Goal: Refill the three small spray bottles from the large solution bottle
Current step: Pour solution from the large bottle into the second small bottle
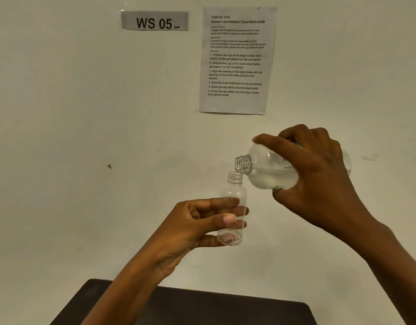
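My left hand (200, 225) grips a small clear spray bottle (234, 195) upright in the air, with no cap on its threaded neck. My right hand (317, 174) holds the large clear solution bottle (267, 170) tipped on its side, uncapped. Clear liquid lies along its lower wall. Its mouth sits just above and touching the rim of the small bottle's opening. The small bottle looks nearly empty. No other small bottles or caps are in view.
A dark table (225, 308) shows at the bottom edge, below both hands. The pale wall behind carries a "WS 05" label (155, 21) and a printed task sheet (236, 59).
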The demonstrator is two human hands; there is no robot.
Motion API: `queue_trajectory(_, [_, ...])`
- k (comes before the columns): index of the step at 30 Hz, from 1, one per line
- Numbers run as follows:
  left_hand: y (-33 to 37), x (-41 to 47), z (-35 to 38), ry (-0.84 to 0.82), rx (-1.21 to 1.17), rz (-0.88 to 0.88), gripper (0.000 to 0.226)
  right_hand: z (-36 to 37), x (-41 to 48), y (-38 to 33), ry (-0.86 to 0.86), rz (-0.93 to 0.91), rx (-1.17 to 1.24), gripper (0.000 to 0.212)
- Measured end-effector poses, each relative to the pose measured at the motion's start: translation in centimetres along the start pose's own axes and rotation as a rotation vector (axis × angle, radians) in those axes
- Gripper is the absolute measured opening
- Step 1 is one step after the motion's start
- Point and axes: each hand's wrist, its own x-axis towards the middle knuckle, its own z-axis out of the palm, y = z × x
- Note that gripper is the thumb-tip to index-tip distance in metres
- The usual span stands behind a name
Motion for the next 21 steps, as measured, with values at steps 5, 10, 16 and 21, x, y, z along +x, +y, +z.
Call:
queue_trajectory(5, [0.10, -0.08, -0.02, -0.006, -0.006, 0.002, 0.037, -0.09, 0.02, -0.01, 0.010, -0.017, -0.005, 0.077])
queue_trajectory(10, [0.16, -0.07, -0.03, -0.003, -0.003, 0.007, 0.036, -0.27, 0.11, -0.13, 0.027, -0.018, 0.007, 0.070])
queue_trajectory(16, [0.13, -0.07, -0.06, 0.001, 0.005, 0.012, 0.035, -0.28, 0.18, -0.11, 0.004, -0.019, -0.003, 0.077])
queue_trajectory(21, [0.08, 0.00, -0.10, 0.000, 0.010, 0.011, 0.035, -0.20, 0.15, -0.07, 0.003, -0.018, -0.006, 0.078])
